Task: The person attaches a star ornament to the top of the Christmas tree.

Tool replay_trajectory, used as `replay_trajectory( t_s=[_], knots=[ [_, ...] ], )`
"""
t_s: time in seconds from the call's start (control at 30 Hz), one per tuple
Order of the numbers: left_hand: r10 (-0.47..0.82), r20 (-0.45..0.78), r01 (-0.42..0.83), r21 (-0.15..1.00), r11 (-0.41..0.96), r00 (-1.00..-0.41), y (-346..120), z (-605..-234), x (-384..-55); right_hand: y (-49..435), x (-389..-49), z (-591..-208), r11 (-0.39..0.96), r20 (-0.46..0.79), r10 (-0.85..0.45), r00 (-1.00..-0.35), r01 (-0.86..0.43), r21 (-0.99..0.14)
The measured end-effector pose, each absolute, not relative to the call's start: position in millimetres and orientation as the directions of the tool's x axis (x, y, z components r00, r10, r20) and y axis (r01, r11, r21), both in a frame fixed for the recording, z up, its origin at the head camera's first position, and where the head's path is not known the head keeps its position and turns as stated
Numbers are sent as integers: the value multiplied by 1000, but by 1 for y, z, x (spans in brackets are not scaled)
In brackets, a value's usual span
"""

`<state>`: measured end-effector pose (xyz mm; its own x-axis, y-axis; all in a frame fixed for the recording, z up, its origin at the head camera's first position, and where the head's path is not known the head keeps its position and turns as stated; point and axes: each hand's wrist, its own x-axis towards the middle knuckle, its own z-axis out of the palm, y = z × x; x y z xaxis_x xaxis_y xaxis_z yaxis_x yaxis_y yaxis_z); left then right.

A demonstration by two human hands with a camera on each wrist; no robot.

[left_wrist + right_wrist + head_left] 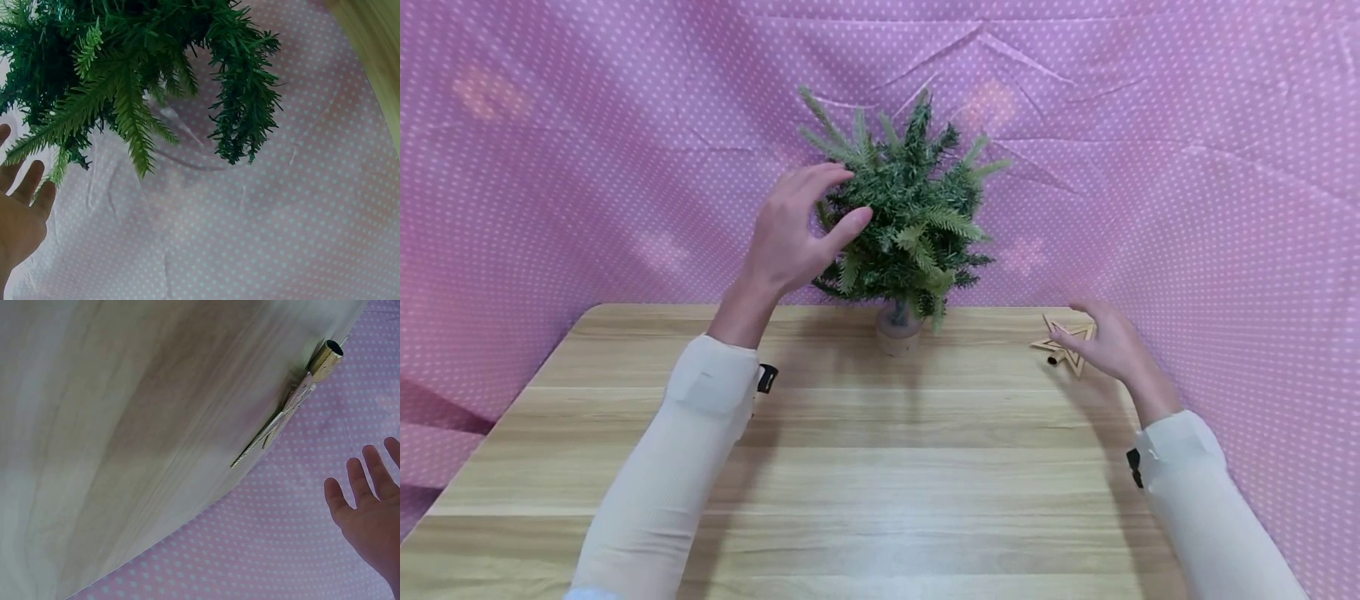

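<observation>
Pink cloth [662,150] backs one table [895,467]; left hand [793,227], spread, by one tree [913,204]; right hand [1110,340], spread, by one star [1077,331]

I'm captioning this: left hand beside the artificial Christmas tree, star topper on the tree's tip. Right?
Not quite: the head view shows the star topper on the wooden table near the right hand, not atop the artificial Christmas tree. The left hand is indeed beside the tree.

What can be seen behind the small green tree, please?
Behind the tree hangs a creased pink cloth with pale dots. The part directly behind the dense branches is covered, so I cannot tell whether anything else is there.
</observation>
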<state>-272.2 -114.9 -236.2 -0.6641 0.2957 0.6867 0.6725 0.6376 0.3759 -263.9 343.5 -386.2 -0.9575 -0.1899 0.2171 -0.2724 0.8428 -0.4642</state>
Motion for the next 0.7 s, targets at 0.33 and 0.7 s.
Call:
replay_trajectory(
  t_s=[0.33,0.7],
  knots=[
    [317,670,667,359,652,-671,-108,-230,-276,355,-265,-389,843,99,-166,-981,-193,-503],
    [346,644,665,351,659,-682,-105,-228,-284,370,-265,-394,856,26,-162,-986,-153,-494]
  ],
)
